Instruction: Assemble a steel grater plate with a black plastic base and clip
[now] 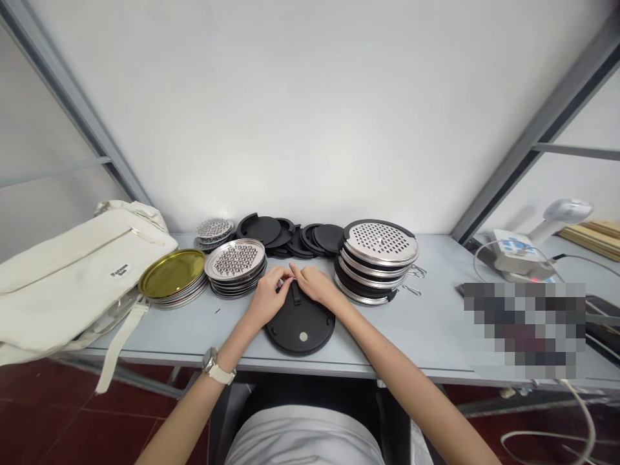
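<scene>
A round black disc (317,320) lies before me near the table's front edge, with a pale round spot and a short black strap (296,294) on its upper face. My left hand (271,296) is closed in a pinch at the strap's far end. Meeting it there, my right hand (314,284) has its fingers bent over the disc's far rim. Whatever small piece sits between the fingertips is too hidden to name. Close by on the right stands a stack of perforated metal plates in black rings (380,242). Left of my hands is a stack of grater plates (237,265).
Gold-topped lids (172,274) are stacked at the left beside a cream bag (82,278). Black rings and discs (285,236) lie along the wall. Metal clips (413,289) stick out from the right stack. A white scanner on a stand (520,255) is at the far right.
</scene>
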Demonstrator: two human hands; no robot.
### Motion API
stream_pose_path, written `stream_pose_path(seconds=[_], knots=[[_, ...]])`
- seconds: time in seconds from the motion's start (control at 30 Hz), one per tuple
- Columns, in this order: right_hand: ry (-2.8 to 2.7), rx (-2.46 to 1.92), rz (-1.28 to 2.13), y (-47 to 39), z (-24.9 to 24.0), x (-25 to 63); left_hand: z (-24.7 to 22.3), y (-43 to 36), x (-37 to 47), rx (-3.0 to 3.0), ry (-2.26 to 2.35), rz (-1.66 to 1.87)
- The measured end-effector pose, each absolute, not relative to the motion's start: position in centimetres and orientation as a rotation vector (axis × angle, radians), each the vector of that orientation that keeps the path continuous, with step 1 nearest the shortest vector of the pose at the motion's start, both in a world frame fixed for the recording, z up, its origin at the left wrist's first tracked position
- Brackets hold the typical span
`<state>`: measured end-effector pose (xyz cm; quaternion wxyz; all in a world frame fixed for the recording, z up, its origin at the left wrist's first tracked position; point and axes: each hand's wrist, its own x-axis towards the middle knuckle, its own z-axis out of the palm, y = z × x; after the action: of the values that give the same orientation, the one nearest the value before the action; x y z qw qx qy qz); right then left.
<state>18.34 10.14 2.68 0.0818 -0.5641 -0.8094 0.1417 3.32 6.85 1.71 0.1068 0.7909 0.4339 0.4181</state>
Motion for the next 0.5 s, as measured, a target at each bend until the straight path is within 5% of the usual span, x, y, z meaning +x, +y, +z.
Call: stream_pose_path(seconds=[0.5], knots=[[-2.409,-1.703,0.395,10.26,2.40,18.22,2.07,6.54,3.57,2.357,1.243,1.212]])
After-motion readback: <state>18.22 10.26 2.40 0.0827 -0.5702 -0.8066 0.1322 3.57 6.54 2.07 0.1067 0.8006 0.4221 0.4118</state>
